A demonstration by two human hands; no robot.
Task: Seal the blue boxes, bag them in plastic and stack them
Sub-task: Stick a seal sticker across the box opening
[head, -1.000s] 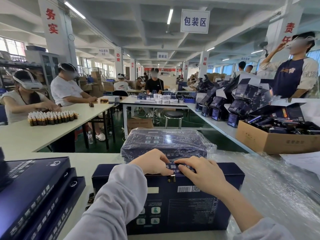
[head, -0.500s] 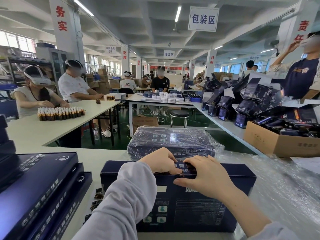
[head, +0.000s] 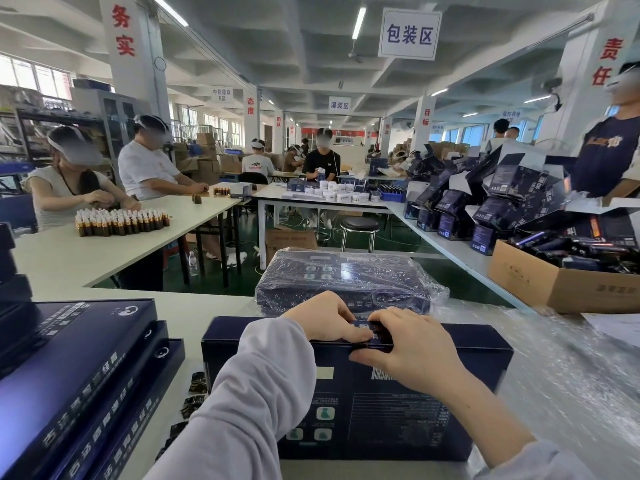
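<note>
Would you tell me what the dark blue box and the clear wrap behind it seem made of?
The dark blue box looks like printed cardboard, matte, crisp folded edges. The clear wrap looks like thin plastic film: glossy, crinkled, glare spots.

Single view, head-worn, wide-angle. Looks forward and slightly down from near edge of worktable (head: 194, 303). Sits very close to left hand (head: 322, 318) and right hand (head: 412, 351), meeting on blue box (head: 398, 410) at lower centre; forearms enter from bottom edge. Faces straight down long hall: wrapped stack (head: 346, 282) just beyond box, stool (head: 358, 224) farther, hanging sign (head: 409, 34) high above. Takes in bottles (head: 121, 221) far left, cardboard carton (head: 554, 282) right. Bends straight lines toward frame edges.
</note>
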